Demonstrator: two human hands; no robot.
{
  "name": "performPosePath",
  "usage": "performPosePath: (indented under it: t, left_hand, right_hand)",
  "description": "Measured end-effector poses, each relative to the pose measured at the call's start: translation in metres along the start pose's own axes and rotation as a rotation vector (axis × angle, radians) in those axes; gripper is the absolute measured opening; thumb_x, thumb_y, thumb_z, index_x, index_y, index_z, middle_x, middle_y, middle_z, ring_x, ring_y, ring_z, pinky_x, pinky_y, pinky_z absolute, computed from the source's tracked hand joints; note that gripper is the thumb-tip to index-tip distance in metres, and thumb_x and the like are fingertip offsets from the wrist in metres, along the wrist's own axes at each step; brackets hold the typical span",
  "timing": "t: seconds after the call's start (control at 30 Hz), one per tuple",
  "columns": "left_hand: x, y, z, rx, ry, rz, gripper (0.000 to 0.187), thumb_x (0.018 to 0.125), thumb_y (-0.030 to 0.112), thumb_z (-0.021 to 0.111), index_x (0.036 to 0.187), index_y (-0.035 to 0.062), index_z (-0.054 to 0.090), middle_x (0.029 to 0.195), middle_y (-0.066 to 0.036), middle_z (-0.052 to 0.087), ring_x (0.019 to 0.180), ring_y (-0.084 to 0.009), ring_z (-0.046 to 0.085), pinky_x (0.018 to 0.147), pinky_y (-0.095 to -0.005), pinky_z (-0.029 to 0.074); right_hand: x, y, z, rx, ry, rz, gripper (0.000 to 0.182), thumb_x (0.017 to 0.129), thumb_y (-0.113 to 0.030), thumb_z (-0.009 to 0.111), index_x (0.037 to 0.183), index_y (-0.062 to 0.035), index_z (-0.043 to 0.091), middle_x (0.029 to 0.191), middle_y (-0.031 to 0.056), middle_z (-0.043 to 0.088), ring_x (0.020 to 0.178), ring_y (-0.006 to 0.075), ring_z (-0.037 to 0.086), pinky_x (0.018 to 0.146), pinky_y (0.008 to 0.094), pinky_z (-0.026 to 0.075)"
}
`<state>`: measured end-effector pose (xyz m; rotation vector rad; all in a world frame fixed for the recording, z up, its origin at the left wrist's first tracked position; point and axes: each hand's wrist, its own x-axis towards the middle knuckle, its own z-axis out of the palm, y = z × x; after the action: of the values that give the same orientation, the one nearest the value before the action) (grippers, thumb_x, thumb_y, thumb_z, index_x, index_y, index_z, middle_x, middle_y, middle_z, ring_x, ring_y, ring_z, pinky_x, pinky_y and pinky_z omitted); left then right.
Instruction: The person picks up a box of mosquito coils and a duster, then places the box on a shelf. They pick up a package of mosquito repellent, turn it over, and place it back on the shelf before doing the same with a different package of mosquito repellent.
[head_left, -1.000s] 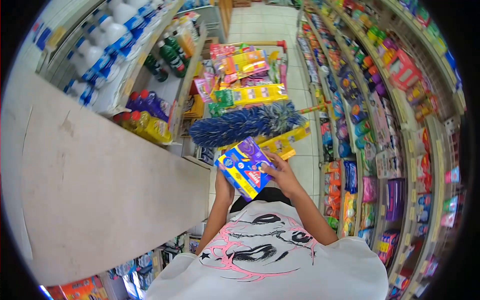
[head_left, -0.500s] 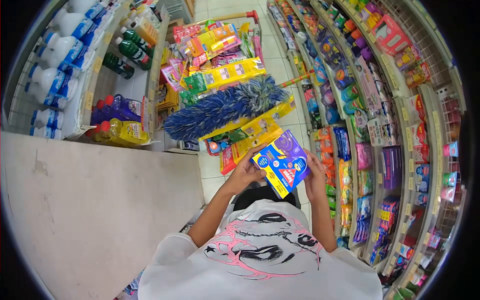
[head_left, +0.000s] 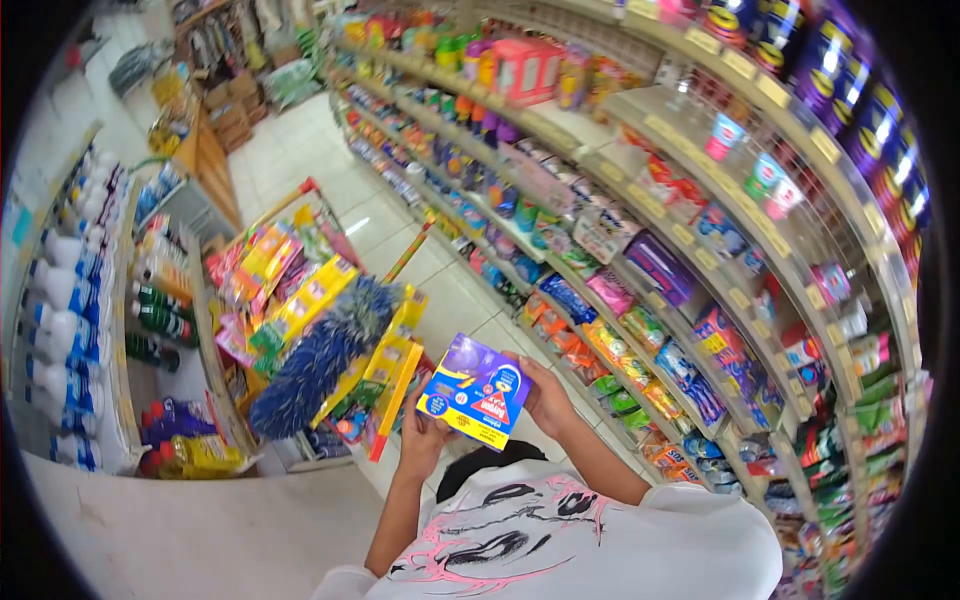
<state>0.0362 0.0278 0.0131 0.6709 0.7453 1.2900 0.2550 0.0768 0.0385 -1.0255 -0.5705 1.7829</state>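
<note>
In front of the chest, in the head view, both hands are holding a box [head_left: 474,391], purple and blue with a yellow lower edge. The left hand [head_left: 424,437] is gripping its lower left corner from below, fingers wrapped on the edge; the right hand [head_left: 547,396] is clamping the right side, thumb lying on the face. The box is tilting, its printed face turned up toward the camera.

Just beyond the left hand, a loaded cart [head_left: 300,300] is standing in the aisle, piled with yellow and pink packets, and a blue duster [head_left: 318,356] is lying across the pile, its head pointing toward the hands. To the right of the right hand, shelves [head_left: 640,300] of small packets are running along the aisle; to the left of the cart, bottles [head_left: 70,300] are lining another shelf.

As a judgement: the box is resting on fingertips at two edges only, so loosening either hand could let it tip and drop to the floor or onto the cart's pile.
</note>
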Motion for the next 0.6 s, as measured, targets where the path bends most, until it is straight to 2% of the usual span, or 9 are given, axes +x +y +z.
performPosePath:
  t: [0.2, 0.33, 0.43, 0.57, 0.6]
  left_hand:
    - [-0.032, -0.037, 0.049, -0.034, -0.081, -0.043, 0.069, 0.086, 0.016, 0.069, 0.143, 0.0162, 0.03, 0.124, -0.004, 0.055, 0.106, -0.0203, 0.061, 0.08, -0.0416, 0.058]
    - [-0.06, -0.069, 0.076, -0.077, -0.091, -0.178, 0.066, 0.087, 0.013, 0.068, 0.142, 0.0172, 0.031, 0.123, -0.004, 0.055, 0.105, -0.0202, 0.061, 0.083, -0.0422, 0.057]
    - [-0.078, -0.101, 0.095, -0.033, -0.162, -0.263, 0.066, 0.087, 0.009, 0.066, 0.142, 0.0177, 0.031, 0.125, -0.004, 0.053, 0.109, -0.0193, 0.059, 0.084, -0.0425, 0.056]
    - [-0.096, -0.131, 0.135, 0.056, -0.313, -0.412, 0.068, 0.086, 0.005, 0.067, 0.142, 0.0154, 0.03, 0.128, -0.005, 0.051, 0.109, -0.0181, 0.057, 0.086, -0.0386, 0.055]
    - [-0.1, -0.134, 0.149, 0.139, -0.447, -0.403, 0.069, 0.085, 0.004, 0.068, 0.142, 0.0136, 0.03, 0.128, -0.006, 0.049, 0.111, -0.018, 0.055, 0.088, -0.037, 0.054]
  right_hand:
    - [-0.066, 0.002, -0.05, 0.123, 0.027, -0.099, 0.042, 0.094, -0.031, 0.055, 0.129, -0.0084, 0.052, 0.123, 0.0039, 0.057, 0.114, 0.0156, 0.052, 0.096, 0.033, 0.043]
    - [-0.125, 0.013, -0.081, 0.197, 0.12, -0.156, 0.039, 0.094, -0.029, 0.056, 0.128, -0.0107, 0.05, 0.119, 0.0034, 0.057, 0.111, 0.0152, 0.053, 0.094, 0.0338, 0.044]
    - [-0.168, 0.031, -0.116, 0.27, 0.273, -0.286, 0.036, 0.094, -0.027, 0.056, 0.127, -0.0135, 0.049, 0.116, 0.0037, 0.058, 0.109, 0.017, 0.055, 0.094, 0.0371, 0.045]
    - [-0.238, 0.044, -0.149, 0.334, 0.402, -0.387, 0.031, 0.094, -0.024, 0.056, 0.123, -0.0134, 0.049, 0.115, 0.0037, 0.058, 0.107, 0.018, 0.057, 0.092, 0.0381, 0.047]
    - [-0.256, 0.046, -0.156, 0.32, 0.515, -0.402, 0.03, 0.095, -0.023, 0.055, 0.122, -0.0129, 0.049, 0.113, 0.0036, 0.059, 0.103, 0.0174, 0.059, 0.089, 0.0367, 0.049]
